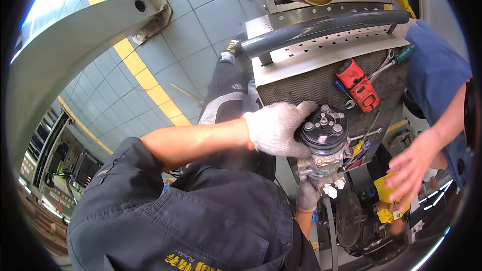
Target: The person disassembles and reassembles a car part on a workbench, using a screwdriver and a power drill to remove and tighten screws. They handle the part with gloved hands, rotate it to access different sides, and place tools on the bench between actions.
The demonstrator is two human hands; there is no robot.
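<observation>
We have our left hand (278, 129) clamped on the compressor (325, 160), thumb and fingers spread about the left side of its black pulley (324, 131). Our right hand (307, 196) touches the lower end; we cannot tell how tightly it closes. White wads (330, 190) show just right of that hand. Up and right of the grip, a red meter (357, 84) lies on the mat (296, 90); farther right hangs a co-worker's bare hand (414, 163), apart from ours.

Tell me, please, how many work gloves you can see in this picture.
2: one on the left hand, beside the black pulley; one on the right hand, at the lower end of the metal housing. Others may be hidden.
</observation>
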